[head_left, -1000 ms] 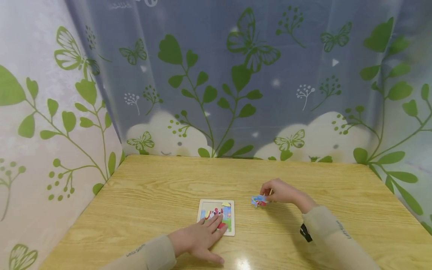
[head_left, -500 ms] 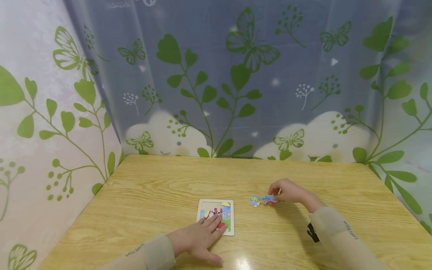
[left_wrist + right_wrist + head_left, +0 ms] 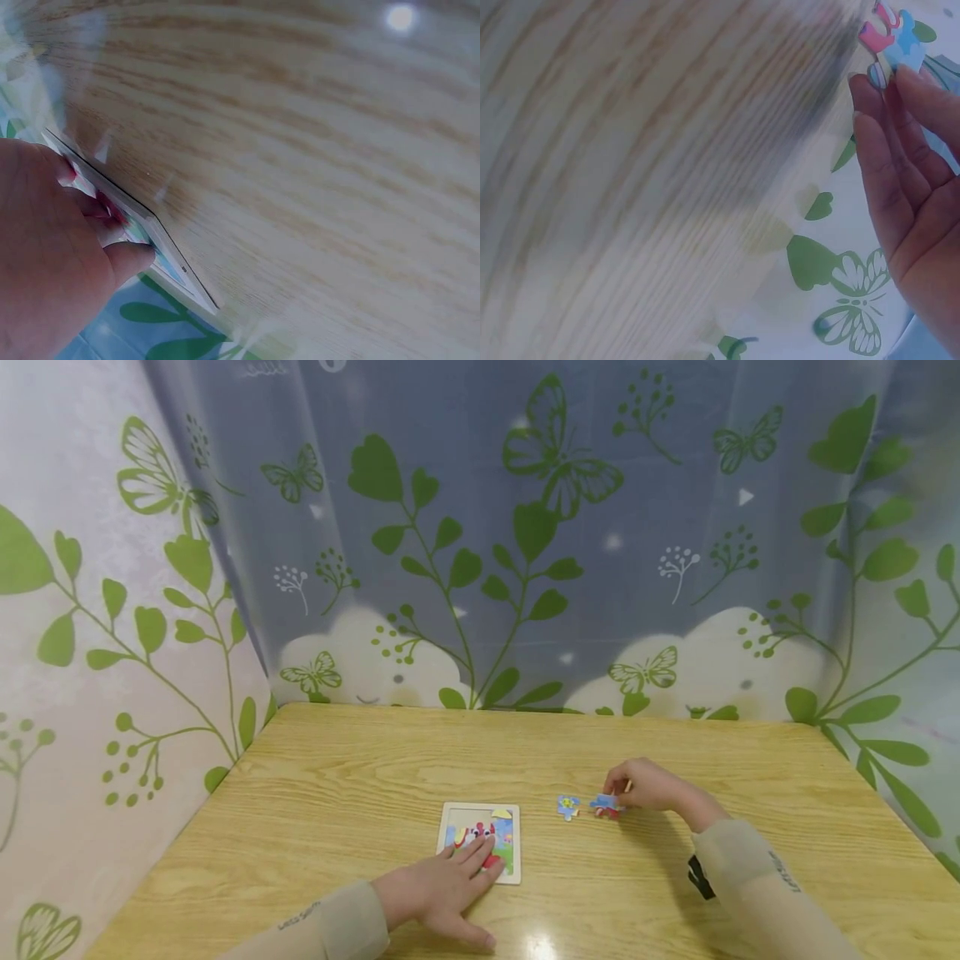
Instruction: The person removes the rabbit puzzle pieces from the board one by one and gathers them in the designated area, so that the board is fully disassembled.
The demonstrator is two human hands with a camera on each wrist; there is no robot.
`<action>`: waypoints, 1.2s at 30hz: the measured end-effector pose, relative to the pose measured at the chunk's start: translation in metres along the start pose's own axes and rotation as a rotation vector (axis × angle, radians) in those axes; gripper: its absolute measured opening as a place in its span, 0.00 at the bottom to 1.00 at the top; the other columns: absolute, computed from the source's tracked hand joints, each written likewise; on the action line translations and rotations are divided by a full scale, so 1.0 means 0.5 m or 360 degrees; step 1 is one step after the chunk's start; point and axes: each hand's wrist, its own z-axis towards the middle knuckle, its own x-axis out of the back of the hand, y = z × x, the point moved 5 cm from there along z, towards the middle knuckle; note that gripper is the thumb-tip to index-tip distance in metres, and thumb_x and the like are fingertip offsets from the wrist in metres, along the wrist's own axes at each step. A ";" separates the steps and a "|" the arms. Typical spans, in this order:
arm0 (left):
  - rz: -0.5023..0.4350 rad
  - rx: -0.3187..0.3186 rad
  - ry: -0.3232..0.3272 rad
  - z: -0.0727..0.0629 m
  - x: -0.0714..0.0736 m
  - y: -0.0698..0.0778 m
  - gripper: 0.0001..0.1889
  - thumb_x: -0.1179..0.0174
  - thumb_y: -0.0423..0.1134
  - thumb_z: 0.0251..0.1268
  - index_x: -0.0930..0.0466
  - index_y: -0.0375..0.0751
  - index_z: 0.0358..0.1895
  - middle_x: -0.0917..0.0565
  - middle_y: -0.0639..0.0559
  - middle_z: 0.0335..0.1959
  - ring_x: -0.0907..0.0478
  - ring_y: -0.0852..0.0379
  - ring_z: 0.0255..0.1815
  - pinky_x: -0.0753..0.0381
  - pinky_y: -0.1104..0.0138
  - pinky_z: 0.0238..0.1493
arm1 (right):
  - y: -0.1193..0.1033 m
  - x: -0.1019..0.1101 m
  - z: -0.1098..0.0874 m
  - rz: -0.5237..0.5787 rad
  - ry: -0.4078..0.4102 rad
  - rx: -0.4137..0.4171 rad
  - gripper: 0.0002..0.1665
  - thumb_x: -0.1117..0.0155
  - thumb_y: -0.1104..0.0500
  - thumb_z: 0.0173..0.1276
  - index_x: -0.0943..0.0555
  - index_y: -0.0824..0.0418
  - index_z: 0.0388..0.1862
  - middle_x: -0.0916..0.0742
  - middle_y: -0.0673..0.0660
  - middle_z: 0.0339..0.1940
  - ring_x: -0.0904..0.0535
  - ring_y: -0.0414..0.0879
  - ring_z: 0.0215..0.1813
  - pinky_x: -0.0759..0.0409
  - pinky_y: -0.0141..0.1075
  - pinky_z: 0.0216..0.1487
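A blue-and-red puzzle piece (image 3: 606,806) is clamped in the right hand's (image 3: 651,787) grip, near 1 loose blue piece (image 3: 567,806) on the worktop (image 3: 360,777). The part-filled puzzle board (image 3: 519,852) is partly covered by the left hand (image 3: 446,893), fingers straight. Piece selection is judged in hand; matching to the board's bare area appears called for next.

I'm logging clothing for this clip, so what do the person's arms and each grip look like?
The left sleeve and right sleeve are beige, each with dark lettering too small to read. A black piece shows beside the right sleeve, near its wrist end; I can't tell what it is. The left grip and right grip are bare, ungloved hands.
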 end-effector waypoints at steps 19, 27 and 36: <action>0.0014 0.0000 0.0014 -0.001 -0.001 0.000 0.48 0.67 0.75 0.50 0.54 0.45 0.69 0.57 0.41 0.69 0.61 0.50 0.68 0.49 0.54 0.62 | 0.007 -0.011 0.011 -0.0028 0.0025 -0.0064 0.07 0.36 0.71 0.48 0.20 0.62 0.27 0.22 0.48 0.22 0.30 0.38 0.26 0.29 0.31 0.26; 0.0010 -0.0002 0.0021 -0.002 -0.002 0.000 0.48 0.66 0.75 0.50 0.54 0.45 0.69 0.57 0.41 0.69 0.61 0.49 0.68 0.49 0.54 0.62 | 0.005 -0.017 0.014 -0.0060 0.0024 -0.0128 0.07 0.32 0.67 0.48 0.20 0.62 0.27 0.21 0.49 0.22 0.29 0.38 0.26 0.29 0.32 0.27; 0.0009 -0.0006 0.0017 -0.002 -0.002 0.000 0.48 0.67 0.75 0.51 0.54 0.45 0.69 0.57 0.41 0.69 0.62 0.49 0.68 0.49 0.53 0.62 | 0.000 -0.018 0.009 -0.0085 0.0047 -0.0198 0.08 0.31 0.64 0.48 0.21 0.61 0.28 0.21 0.49 0.24 0.28 0.40 0.27 0.28 0.35 0.30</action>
